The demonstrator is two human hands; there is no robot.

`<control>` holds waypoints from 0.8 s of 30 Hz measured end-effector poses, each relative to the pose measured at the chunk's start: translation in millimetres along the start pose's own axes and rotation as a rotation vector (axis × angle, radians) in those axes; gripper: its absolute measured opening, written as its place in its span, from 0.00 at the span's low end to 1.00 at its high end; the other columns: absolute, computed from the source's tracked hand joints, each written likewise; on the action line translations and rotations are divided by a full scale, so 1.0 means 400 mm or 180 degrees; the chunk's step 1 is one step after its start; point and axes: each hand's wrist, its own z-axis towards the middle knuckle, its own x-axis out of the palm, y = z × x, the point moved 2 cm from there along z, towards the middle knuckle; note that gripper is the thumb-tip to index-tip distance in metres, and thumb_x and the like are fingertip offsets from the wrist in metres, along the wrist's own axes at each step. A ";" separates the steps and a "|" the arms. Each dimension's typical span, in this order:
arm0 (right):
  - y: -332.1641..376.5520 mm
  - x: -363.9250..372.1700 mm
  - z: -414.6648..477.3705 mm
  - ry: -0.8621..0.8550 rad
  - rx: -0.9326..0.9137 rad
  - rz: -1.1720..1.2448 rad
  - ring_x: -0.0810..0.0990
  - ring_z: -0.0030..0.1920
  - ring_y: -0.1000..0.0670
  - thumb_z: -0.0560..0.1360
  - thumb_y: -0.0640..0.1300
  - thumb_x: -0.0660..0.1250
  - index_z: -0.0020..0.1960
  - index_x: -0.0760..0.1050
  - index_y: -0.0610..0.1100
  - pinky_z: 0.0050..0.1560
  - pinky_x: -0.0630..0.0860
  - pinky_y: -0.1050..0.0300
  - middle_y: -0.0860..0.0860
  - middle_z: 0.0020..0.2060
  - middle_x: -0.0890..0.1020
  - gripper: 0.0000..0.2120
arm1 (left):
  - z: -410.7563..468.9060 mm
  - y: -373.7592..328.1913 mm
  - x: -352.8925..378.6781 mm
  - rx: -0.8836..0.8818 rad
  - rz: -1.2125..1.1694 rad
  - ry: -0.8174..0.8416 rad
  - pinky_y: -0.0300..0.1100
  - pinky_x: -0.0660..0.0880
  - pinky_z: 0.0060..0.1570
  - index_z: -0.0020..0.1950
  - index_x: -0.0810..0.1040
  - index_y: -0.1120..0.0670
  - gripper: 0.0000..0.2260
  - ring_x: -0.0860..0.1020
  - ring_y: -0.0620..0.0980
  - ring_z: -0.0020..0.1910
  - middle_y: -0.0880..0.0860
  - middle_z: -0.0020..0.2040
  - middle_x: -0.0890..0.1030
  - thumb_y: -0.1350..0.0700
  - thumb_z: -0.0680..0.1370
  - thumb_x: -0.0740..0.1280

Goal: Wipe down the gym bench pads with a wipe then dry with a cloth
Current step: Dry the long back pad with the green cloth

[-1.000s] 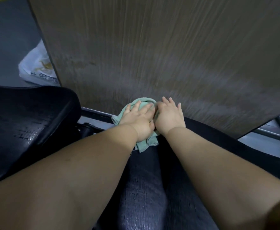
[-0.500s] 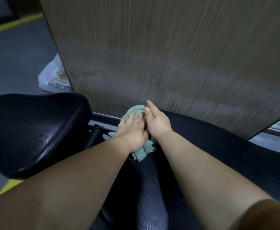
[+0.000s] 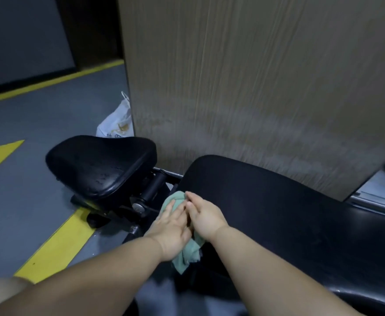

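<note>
Presently, the green cloth (image 3: 185, 255) is pressed onto the bench pad (image 3: 278, 213) by the left hand (image 3: 173, 226) and right hand (image 3: 206, 218), fingers (image 3: 171, 207) straight, nothing gripped.

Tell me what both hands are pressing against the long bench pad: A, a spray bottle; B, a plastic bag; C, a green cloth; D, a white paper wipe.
C: a bunched green cloth sits under the left hand and right hand at the edge of the long bench pad.
</note>
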 end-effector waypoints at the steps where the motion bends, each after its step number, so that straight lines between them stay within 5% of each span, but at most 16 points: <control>1: 0.003 0.004 -0.022 0.0012 0.0022 -0.0006 0.69 0.69 0.50 0.82 0.51 0.51 0.75 0.61 0.55 0.70 0.63 0.56 0.51 0.70 0.71 0.21 | -0.018 -0.003 0.007 -0.0012 0.0033 0.0012 0.47 0.41 0.76 0.79 0.37 0.49 0.29 0.33 0.48 0.77 0.46 0.79 0.38 0.49 0.83 0.50; 8: 0.007 0.025 -0.129 0.0014 -0.0031 0.0024 0.69 0.68 0.51 0.82 0.51 0.52 0.73 0.62 0.57 0.68 0.64 0.57 0.53 0.69 0.71 0.20 | -0.082 -0.025 0.038 0.0063 0.0311 0.0107 0.50 0.36 0.76 0.79 0.36 0.52 0.29 0.32 0.50 0.76 0.48 0.79 0.36 0.51 0.83 0.49; 17: -0.003 0.020 -0.008 -0.0357 0.0130 0.0324 0.53 0.76 0.51 0.82 0.54 0.50 0.75 0.58 0.59 0.75 0.51 0.55 0.59 0.75 0.60 0.21 | 0.041 -0.009 -0.021 0.0108 0.0400 0.0114 0.48 0.37 0.76 0.78 0.35 0.49 0.27 0.32 0.47 0.76 0.46 0.79 0.37 0.48 0.84 0.45; 24: -0.028 -0.040 0.141 -0.0432 0.0107 0.0244 0.62 0.73 0.52 0.83 0.54 0.50 0.75 0.62 0.56 0.74 0.56 0.57 0.56 0.74 0.64 0.21 | 0.185 -0.004 -0.053 0.0090 0.0322 -0.0116 0.48 0.40 0.76 0.79 0.36 0.49 0.28 0.34 0.47 0.77 0.45 0.80 0.40 0.47 0.83 0.46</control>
